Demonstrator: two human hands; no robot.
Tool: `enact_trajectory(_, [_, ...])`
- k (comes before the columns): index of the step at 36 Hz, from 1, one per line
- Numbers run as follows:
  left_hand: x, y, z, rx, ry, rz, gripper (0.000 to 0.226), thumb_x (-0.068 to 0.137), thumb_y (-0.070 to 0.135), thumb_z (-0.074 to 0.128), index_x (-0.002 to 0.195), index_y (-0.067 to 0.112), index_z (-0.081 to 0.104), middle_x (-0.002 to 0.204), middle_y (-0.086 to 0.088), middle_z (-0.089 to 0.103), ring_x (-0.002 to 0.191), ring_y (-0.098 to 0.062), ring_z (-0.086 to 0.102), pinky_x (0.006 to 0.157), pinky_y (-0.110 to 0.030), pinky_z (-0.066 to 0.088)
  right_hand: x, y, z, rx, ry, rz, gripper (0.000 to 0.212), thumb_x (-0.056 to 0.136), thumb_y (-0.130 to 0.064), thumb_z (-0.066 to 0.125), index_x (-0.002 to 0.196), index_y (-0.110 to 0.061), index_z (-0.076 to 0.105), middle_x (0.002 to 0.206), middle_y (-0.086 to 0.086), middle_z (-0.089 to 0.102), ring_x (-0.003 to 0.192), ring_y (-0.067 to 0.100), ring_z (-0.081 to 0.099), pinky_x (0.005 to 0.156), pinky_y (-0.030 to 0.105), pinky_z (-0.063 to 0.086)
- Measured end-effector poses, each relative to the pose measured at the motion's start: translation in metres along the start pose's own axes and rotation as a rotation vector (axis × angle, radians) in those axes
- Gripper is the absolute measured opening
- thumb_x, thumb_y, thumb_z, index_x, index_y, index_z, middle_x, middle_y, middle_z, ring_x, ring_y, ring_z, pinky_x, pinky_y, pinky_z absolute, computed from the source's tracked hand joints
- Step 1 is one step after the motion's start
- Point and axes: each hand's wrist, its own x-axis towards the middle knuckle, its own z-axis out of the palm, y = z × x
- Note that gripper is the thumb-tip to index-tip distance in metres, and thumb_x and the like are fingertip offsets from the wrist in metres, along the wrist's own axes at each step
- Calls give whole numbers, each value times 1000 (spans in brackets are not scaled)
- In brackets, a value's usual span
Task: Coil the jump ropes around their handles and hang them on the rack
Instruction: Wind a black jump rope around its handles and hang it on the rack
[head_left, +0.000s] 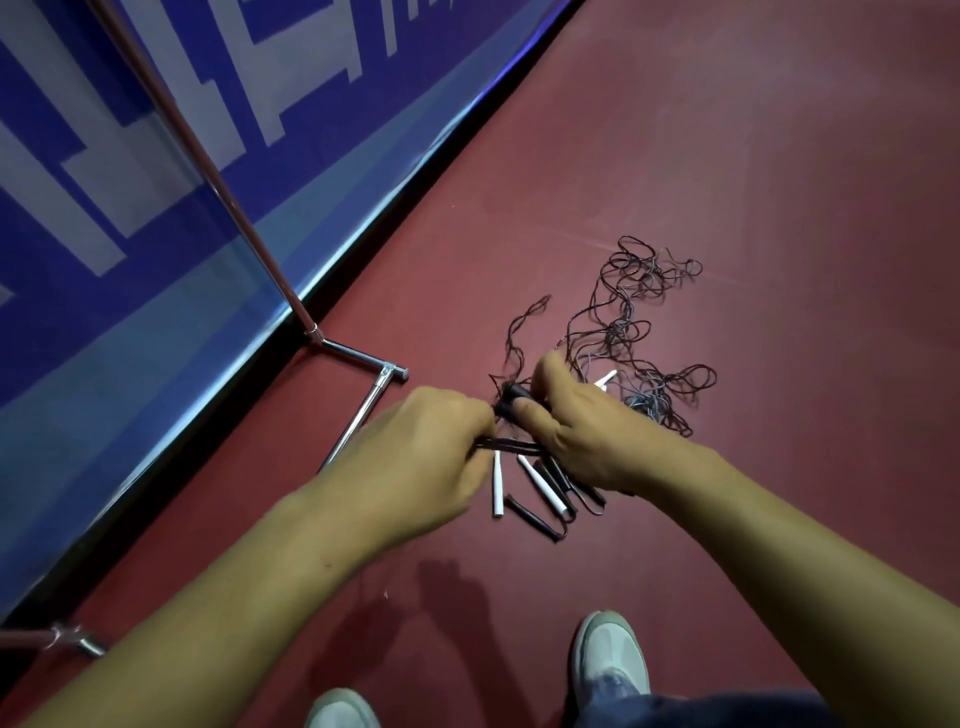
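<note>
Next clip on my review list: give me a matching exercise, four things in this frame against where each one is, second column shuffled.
1. black jump rope
2. white handle
3. loose cord tangle
4. rack foot

A. gripped by left hand and right hand
B. spread on the floor beyond the right hand
C. flat on the floor beneath the hands
D. by the blue banner, left of the hands

Pairs: 1-A, 2-C, 3-B, 4-D

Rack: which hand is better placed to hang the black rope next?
Probably left: the left hand grips the black rope nearer the rack; the right hand, also gripping it, is by the floor tangle.
</note>
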Motion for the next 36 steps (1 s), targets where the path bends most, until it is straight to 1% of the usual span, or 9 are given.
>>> enact_trajectory(3, [2,0,-8,90,84,168,11,90,31,65,86,20,65,78,5,60,76,-25,60,63,-39,50,-7,-9,3,-74,-128,-43,19,105,-35,40,97,-20,31,78,13,56,73,38,53,71,55,49])
enact_trajectory(7, [8,-11,-22,-20,97,221,10,81,26,76,80,21,68,72,10,62,65,-9,56,60,-29,49,-20,-23,-7,108,-242,-74,2,97,-18,45,99,-18,45,79,9,62,58,16,52,57,40,50])
enact_trajectory(10, [9,-13,-29,-230,77,84,8,81,22,80,80,18,74,71,5,70,66,-12,64,63,-34,52,-31,-33,-15,319,-287,-125,19,89,-10,53,105,-20,56,77,-1,67,55,11,57,47,33,51])
enact_trajectory(13, [9,-12,-32,-483,-13,-51,10,78,8,85,80,14,78,73,-4,75,71,-23,71,69,-40,56,-41,-43,-16,406,-340,-155,34,78,-19,58,110,-29,59,93,15,66,64,46,63,42,54,54])
enact_trajectory(18, [9,-18,-34,-756,-50,-119,8,75,7,86,75,7,78,76,-24,71,67,-25,61,66,-35,51,-53,-53,-16,297,-211,-226,45,75,-22,85,91,-20,44,74,-12,47,61,5,45,53,30,43])
enact_trajectory(22, [5,-18,-18,-944,-66,-218,18,64,32,81,63,16,73,64,-23,57,61,-24,48,58,-31,41,-60,-65,-17,184,-103,-251,51,74,-25,82,90,-19,34,74,-7,40,60,7,33,53,38,38])
enact_trajectory(28, [1,1,3,-1258,-212,-289,14,90,9,59,78,4,65,67,-21,38,60,-30,28,57,-31,25,-56,-61,-28,585,-137,-132,50,82,2,72,101,-17,30,66,3,55,47,18,45,41,27,43])
enact_trajectory(31, [3,0,12,-1244,-155,-344,25,103,12,52,94,-11,56,65,-19,33,60,-26,20,59,-37,17,-50,-52,-29,689,-125,-95,52,86,10,66,110,-20,31,69,3,58,42,14,43,40,26,42])
enact_trajectory(36, [4,4,9,-940,-92,-282,22,82,20,56,92,9,73,66,-5,44,62,-19,39,63,-36,36,-36,-31,-30,808,-76,-35,40,90,9,63,118,-16,47,77,15,54,41,19,42,39,26,38])
